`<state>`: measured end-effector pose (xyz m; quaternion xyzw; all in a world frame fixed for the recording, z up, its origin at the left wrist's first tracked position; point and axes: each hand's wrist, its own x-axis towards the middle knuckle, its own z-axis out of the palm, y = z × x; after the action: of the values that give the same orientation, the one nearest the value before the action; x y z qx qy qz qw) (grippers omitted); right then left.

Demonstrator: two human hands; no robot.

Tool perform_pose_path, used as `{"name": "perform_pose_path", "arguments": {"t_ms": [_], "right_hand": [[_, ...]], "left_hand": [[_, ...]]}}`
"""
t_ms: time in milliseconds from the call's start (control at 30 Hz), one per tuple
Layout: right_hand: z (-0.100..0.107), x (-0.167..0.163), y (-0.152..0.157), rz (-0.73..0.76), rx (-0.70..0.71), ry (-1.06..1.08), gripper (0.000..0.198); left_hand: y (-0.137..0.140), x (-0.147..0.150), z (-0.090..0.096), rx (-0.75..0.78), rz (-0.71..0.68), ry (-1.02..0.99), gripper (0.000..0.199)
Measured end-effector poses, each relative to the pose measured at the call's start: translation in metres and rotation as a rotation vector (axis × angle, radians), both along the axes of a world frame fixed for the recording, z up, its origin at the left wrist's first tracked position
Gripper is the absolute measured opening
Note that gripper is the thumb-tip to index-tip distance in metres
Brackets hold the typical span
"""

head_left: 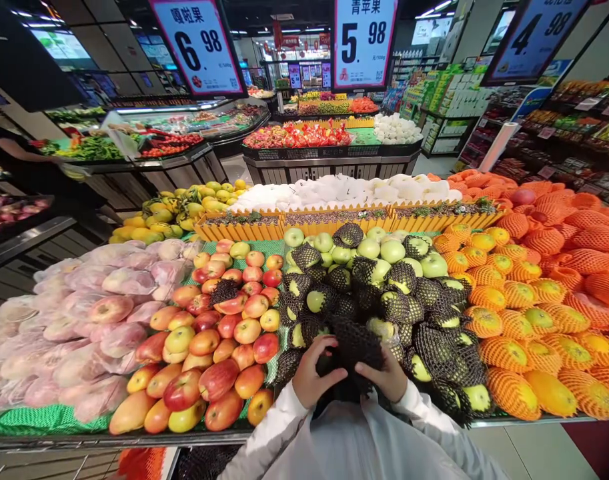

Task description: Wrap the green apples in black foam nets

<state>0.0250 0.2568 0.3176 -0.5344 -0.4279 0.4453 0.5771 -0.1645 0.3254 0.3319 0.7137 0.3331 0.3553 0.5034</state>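
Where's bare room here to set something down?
Green mat shows front left, between wrapped fruit and the metal edge; another sliver separates red-yellow apples from yellow fencing. Netted green apples crowd the left hand and right hand.

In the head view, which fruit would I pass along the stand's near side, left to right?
Bagged pinkish fruit → red and yellow apples → green apples, many in black netting → orange-netted yellow fruit.

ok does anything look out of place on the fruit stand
Yes: one black foam net lies among the bare red-yellow apples, looking odd because similar nets wrap many green apples alongside. I can't tell whether it's empty.
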Motion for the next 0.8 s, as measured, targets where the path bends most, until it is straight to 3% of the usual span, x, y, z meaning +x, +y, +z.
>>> {"name": "perform_pose_path", "arguments": {"t_ms": [167,333,433,500,533,600,667,800], "right_hand": [[0.005,0.003,0.016,0.143,0.0,-0.015,0.038],[0.014,0.036,0.046,0.023,0.113,-0.134,0.036],[0.025,0.066,0.076,0.132,0.074,-0.304,0.048],[0.037,0.094,0.106,0.248,-0.016,-0.517,0.061],[0.044,0.11,0.123,0.268,-0.067,-0.669,0.057],[0.057,0.14,0.16,0.042,-0.177,-0.901,0.043],[0.064,0.164,0.193,-0.114,-0.235,-0.995,0.048],[0.059,0.181,0.229,-0.191,-0.345,-1.114,0.066]], "left_hand": [[0.002,0.001,-0.005,0.022,0.2,0.045,0.032],[0.006,-0.01,-0.01,-0.093,0.332,-0.058,0.035],[0.007,-0.009,-0.011,-0.122,0.358,-0.078,0.035],[0.009,-0.007,-0.012,-0.141,0.39,-0.126,0.034],[0.01,-0.007,-0.013,-0.152,0.406,-0.151,0.033],[0.014,-0.009,-0.014,-0.181,0.426,-0.175,0.035],[0.016,-0.015,-0.016,-0.207,0.443,-0.162,0.044],[0.015,-0.032,-0.018,-0.362,0.429,-0.177,0.048]]}}
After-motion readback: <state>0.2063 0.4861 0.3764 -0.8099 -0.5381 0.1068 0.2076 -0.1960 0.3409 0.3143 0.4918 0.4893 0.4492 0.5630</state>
